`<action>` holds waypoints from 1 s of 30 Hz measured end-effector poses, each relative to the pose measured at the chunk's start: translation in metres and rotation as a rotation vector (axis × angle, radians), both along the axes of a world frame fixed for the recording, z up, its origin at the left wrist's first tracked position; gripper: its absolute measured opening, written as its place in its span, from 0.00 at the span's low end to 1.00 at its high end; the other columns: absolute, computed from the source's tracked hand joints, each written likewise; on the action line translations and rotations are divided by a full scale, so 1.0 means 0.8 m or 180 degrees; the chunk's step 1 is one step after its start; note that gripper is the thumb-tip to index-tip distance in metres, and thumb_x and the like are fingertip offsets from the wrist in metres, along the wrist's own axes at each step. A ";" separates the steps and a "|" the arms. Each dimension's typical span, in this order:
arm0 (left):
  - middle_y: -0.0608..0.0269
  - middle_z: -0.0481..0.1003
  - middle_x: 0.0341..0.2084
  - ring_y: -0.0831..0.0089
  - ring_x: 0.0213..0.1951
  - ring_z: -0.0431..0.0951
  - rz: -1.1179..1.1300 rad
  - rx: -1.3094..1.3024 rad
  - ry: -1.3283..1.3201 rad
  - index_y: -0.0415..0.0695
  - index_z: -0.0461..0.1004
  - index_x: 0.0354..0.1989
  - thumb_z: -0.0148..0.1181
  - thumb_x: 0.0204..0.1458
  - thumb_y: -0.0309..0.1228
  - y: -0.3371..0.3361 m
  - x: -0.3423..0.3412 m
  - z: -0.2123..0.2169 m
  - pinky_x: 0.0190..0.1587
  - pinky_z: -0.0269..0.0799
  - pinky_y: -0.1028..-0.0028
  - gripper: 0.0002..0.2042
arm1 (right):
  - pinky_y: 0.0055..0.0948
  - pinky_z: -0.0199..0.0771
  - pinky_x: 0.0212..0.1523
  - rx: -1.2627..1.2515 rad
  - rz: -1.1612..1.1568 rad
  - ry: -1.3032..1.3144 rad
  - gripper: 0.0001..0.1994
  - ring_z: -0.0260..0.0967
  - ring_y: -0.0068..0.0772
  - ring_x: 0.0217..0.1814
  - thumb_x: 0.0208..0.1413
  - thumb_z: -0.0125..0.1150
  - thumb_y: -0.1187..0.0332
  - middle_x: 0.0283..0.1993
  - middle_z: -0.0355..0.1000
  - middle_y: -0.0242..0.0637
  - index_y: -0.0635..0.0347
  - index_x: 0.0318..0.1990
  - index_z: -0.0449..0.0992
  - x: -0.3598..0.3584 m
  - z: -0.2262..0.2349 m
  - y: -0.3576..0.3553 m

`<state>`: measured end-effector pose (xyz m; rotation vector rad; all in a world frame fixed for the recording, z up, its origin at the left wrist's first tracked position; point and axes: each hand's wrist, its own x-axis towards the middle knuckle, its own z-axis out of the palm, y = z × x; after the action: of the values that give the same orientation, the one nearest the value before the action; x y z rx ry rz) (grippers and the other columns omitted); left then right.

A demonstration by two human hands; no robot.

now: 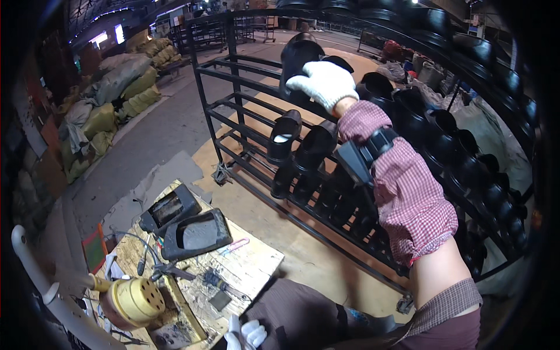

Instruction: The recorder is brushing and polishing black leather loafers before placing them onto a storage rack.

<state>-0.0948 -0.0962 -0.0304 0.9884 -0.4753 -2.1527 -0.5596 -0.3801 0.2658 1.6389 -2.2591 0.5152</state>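
My right hand (324,84), in a white knitted glove, reaches far out to the top row of a black metal rack (211,105). It is closed on a black shoe (298,53), thumb toward the left; the glove covers part of the shoe. Below it, another black shoe (284,135) with something white inside stands beside a further black shoe (317,143). My left hand (248,333), also white-gloved, is low at the bottom edge over my lap. Its fingers are partly bent, the thumb stands apart, and nothing shows in it; the rest is cut off.
A wooden worktable (265,259) at lower left holds two black moulded trays (197,233), tools, cables and a yellow round device (133,302). A pale curved pipe (35,262) rises beside it. Rows of black footwear fill the rack's right side. Stacked sacks (125,81) lie far left.
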 end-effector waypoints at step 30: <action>0.54 0.70 0.68 0.56 0.65 0.73 0.2821 -0.1001 0.0143 0.47 0.61 0.75 0.51 0.62 0.68 0.067 0.145 0.093 0.71 0.68 0.52 0.43 | 0.33 0.80 0.33 0.0719 0.4215 -0.1047 0.18 0.82 0.38 0.35 0.51 0.73 0.56 0.48 0.82 0.39 0.54 0.47 0.84 0.328 -0.307 0.437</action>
<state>0.0209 -0.0424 0.0439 0.7643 -0.2621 -1.2562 -0.2968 -0.0304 0.0204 3.2165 -1.0591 0.8324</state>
